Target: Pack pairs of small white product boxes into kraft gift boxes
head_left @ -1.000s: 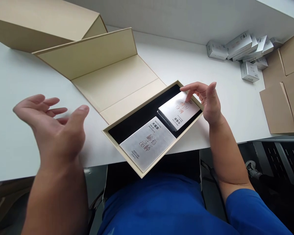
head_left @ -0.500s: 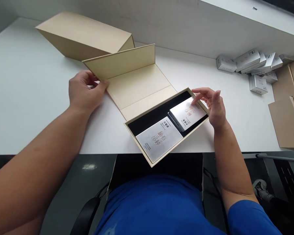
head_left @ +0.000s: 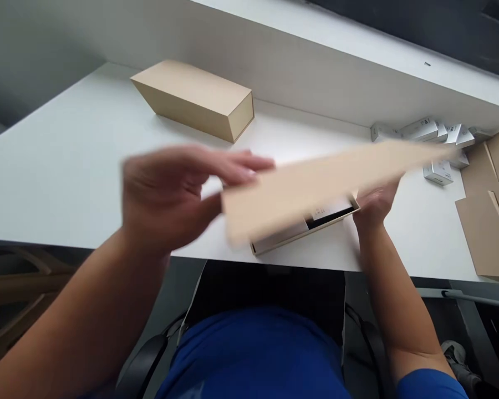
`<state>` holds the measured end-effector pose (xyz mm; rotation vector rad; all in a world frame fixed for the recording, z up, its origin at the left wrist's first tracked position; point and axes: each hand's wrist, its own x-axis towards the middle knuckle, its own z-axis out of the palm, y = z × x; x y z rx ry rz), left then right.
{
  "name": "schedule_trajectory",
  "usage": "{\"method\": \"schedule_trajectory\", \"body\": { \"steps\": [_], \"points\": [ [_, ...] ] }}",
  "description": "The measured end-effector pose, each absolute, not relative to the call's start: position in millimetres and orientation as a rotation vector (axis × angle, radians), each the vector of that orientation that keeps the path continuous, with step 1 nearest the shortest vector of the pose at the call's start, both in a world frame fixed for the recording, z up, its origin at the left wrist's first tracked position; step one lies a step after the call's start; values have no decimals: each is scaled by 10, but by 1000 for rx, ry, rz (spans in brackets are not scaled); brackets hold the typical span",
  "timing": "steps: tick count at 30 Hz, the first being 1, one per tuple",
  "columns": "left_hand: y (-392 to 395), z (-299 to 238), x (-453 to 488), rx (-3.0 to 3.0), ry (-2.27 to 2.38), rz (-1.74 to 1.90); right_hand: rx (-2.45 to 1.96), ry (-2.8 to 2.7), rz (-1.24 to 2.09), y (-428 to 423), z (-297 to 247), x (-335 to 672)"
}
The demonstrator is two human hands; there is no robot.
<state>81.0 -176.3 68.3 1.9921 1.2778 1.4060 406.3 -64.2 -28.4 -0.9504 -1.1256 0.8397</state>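
My left hand grips the left end of a beige gift box lid between thumb and fingers. The lid is blurred and tilted over its box, hiding most of the inside. Below the lid's edge show parts of two silver cartons in the black interior. At the box's right end is my right hand, its fingers mostly concealed behind the lid, so its grip cannot be made out.
Another beige box, closed, stands at the back of the white table. Several small silver cartons are piled at the back right, beside an open brown cardboard box. A chair armrest is below the table edge.
My left hand has lifted the lid from the table and swung it over the box. My right hand's fingers have gone from the carton inside to behind the lid. The view has shifted.
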Motion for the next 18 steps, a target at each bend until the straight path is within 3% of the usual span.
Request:
{"method": "schedule_trajectory", "body": {
  "steps": [3,5,11,18],
  "points": [
    [-2030,723,761,2203,922,693,-971,-876,980,-474,-394,4301],
    [-2122,721,710,2231,846,433,-1013,-789,1049,-401,-435,4434],
    [-1900,599,977,2458,1185,555,-1106,-537,1211,-384,-339,4373],
    [-1313,361,1203,2615,1385,168,-1111,-584,1213,-415,-286,4203]
  ]
}}
